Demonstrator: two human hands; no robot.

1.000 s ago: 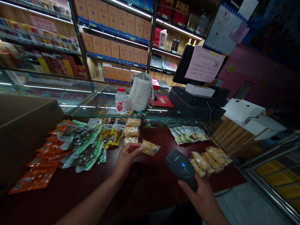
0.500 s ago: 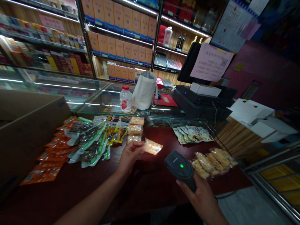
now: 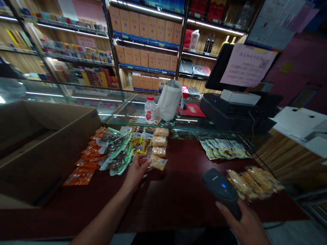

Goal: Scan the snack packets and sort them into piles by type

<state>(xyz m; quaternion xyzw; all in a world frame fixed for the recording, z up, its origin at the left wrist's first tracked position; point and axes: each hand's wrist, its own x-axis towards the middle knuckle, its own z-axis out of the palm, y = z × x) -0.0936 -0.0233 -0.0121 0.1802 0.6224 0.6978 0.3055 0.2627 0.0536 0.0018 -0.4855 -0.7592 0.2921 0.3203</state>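
Between the thumb and fingers of my left hand (image 3: 138,170) is a small clear-wrapped snack pack (image 3: 158,162), pale gold with a printed label. It is at the near end of a column of similar wrapped snacks (image 3: 160,141); whether it rests on the table I cannot tell. My right hand (image 3: 245,217) is wrapped round the handle of a black barcode scanner (image 3: 221,190), which shows a blue light and points up and left. Just right of the scanner lies a group of wrapped pastries (image 3: 255,182). Green-edged packets (image 3: 119,149) lie left of my left hand.
Orange packets (image 3: 84,161) lie beside a large open cardboard box (image 3: 58,146) at the left. Behind the dark red table (image 3: 178,197) is a glass counter with a red-capped bottle (image 3: 150,110), a white bag (image 3: 169,102) and a monitor (image 3: 222,68). Pale green packets (image 3: 224,149) lie back right.
My left hand has brought the snack pack left to the near end of the snack column. The scanner's light has turned from green to blue and its bright glow on the pack is gone. The view has shifted.
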